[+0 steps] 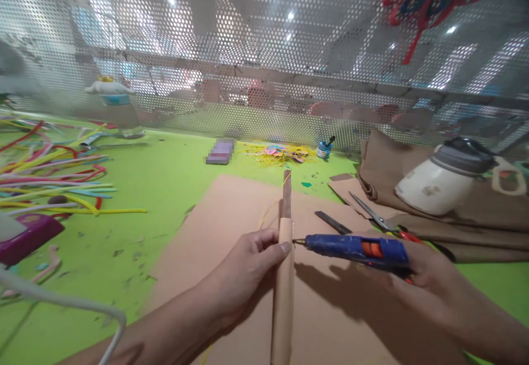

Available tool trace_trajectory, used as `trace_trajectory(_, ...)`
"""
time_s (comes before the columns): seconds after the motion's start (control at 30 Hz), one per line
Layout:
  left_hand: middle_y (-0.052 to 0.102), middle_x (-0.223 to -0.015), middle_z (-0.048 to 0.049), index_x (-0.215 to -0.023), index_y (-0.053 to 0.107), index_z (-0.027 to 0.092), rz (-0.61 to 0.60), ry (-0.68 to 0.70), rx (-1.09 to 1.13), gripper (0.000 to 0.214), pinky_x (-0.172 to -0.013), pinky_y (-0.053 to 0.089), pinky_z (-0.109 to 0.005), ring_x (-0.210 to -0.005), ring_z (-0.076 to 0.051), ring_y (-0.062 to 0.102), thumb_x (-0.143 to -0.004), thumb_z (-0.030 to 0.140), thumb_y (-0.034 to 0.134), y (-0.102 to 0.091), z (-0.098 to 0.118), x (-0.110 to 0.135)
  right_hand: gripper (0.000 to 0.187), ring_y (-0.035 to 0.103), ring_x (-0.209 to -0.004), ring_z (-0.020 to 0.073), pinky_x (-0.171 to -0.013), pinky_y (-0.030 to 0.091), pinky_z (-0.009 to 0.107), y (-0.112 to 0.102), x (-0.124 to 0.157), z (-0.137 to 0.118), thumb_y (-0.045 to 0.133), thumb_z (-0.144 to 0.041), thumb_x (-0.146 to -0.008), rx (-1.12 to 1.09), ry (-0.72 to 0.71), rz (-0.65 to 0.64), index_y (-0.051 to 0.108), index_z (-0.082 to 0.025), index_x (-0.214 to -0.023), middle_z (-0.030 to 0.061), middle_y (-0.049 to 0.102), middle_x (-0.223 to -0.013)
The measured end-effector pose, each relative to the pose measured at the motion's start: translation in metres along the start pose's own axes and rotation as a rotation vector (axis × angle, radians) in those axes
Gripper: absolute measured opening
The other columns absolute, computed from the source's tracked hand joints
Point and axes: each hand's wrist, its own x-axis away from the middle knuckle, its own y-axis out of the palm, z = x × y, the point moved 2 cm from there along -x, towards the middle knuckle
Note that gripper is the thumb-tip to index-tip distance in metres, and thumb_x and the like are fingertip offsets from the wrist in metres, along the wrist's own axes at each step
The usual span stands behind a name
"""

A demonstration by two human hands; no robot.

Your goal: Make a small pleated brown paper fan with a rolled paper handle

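My left hand (258,257) pinches a long tan paper roll (283,299) between thumb and fingers. A brown strip (287,188) sticks out of the roll's far end, with a thin yellow strand over its tip. In my right hand (430,277) is a blue glue gun (351,248), its metal nozzle pointing left at the roll's right edge, just by my left thumb. Whether the tip touches the paper is hard to tell. Under both hands lies a large sheet of tan paper (206,232).
Right of the sheet are a black cutter (333,222), scissors (374,213), folded brown cloth (382,158) and a white kettle-like jug (438,180). Coloured pipe cleaners (61,183) and a white cord (70,301) are at left. Behind stands a perforated screen (248,39).
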Motion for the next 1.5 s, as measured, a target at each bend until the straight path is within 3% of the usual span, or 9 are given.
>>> trace_trajectory(0.2,0.069,-0.080,-0.0083,-0.089,0.071,0.010,0.000,-0.009,0.005,0.023,-0.077,0.046,-0.030,-0.075,-0.018,0.062,-0.075,0.027,0.079,-0.002,0.000,-0.003,0.030,0.072,-0.081,0.0264,-0.066,0.061,0.031,-0.002,-0.005,-0.002,0.061,-0.042,-0.087,0.109,0.000,0.002,0.074,-0.024,-0.107,0.0052,0.077,-0.087)
trace_trajectory(0.4,0.069,-0.082,-0.0086,-0.091,0.070,0.009,-0.027,0.001,-0.011,0.024,-0.077,0.045,-0.029,-0.078,-0.019,0.062,-0.076,0.026,0.078,-0.003,0.001,-0.003,0.025,0.070,-0.076,0.0217,-0.066,0.059,0.027,-0.002,0.002,-0.004,0.061,-0.039,-0.088,0.076,-0.041,-0.056,0.074,-0.026,-0.105,0.0040,0.076,-0.089)
trace_trajectory(0.57,0.068,-0.081,-0.0081,-0.092,0.070,0.009,-0.023,-0.001,0.005,0.020,-0.076,0.044,-0.028,-0.075,-0.016,0.060,-0.080,0.024,0.075,-0.002,0.001,-0.002,0.022,0.069,-0.082,0.0228,-0.073,0.059,0.029,-0.003,0.001,-0.003,0.060,-0.039,-0.088,0.121,-0.076,0.006,0.072,-0.025,-0.099,0.0044,0.074,-0.091)
trace_trajectory(0.8,0.068,-0.082,-0.0085,-0.090,0.068,0.010,-0.011,-0.020,0.002,0.018,-0.080,0.044,-0.031,-0.076,-0.017,0.060,-0.081,0.024,0.073,-0.001,0.001,-0.001,0.018,0.065,-0.068,0.0189,-0.062,0.056,0.024,-0.001,-0.003,-0.006,0.059,-0.040,-0.089,0.140,-0.029,-0.010,0.069,-0.025,-0.084,0.0015,0.071,-0.078)
trace_trajectory(1.03,0.064,-0.080,-0.0064,-0.090,0.067,0.010,-0.015,-0.015,-0.033,0.019,-0.073,0.042,-0.028,-0.074,-0.016,0.058,-0.081,0.026,0.072,-0.002,-0.001,-0.001,0.021,0.067,-0.068,0.0202,-0.064,0.058,0.026,-0.003,0.005,-0.011,0.060,-0.040,-0.089,0.071,-0.041,-0.102,0.073,-0.024,-0.091,0.0037,0.073,-0.079)
trace_trajectory(1.2,0.064,-0.079,-0.0059,-0.092,0.069,0.010,-0.006,-0.018,-0.049,0.019,-0.073,0.042,-0.028,-0.077,-0.017,0.059,-0.083,0.027,0.070,-0.001,-0.001,-0.002,0.034,0.071,-0.094,0.0278,-0.077,0.059,0.034,-0.003,0.006,-0.007,0.058,-0.044,-0.090,0.140,-0.061,-0.065,0.071,-0.024,-0.115,0.0087,0.076,-0.106)
trace_trajectory(1.37,0.068,-0.083,-0.0087,-0.093,0.070,0.010,-0.020,-0.008,-0.025,0.020,-0.078,0.044,-0.031,-0.081,-0.020,0.062,-0.080,0.025,0.073,-0.001,0.001,-0.002,0.033,0.071,-0.086,0.0261,-0.070,0.059,0.033,-0.003,-0.001,-0.007,0.054,-0.043,-0.093,0.216,-0.093,-0.024,0.072,-0.025,-0.112,0.0079,0.077,-0.102)
trace_trajectory(1.5,0.069,-0.082,-0.0094,-0.094,0.071,0.010,-0.021,-0.022,-0.012,0.019,-0.080,0.045,-0.032,-0.078,-0.019,0.063,-0.082,0.025,0.072,-0.002,0.000,-0.001,0.032,0.070,-0.091,0.0252,-0.076,0.058,0.033,-0.003,-0.003,-0.006,0.060,-0.038,-0.091,0.242,-0.054,-0.013,0.069,-0.023,-0.118,0.0075,0.076,-0.105)
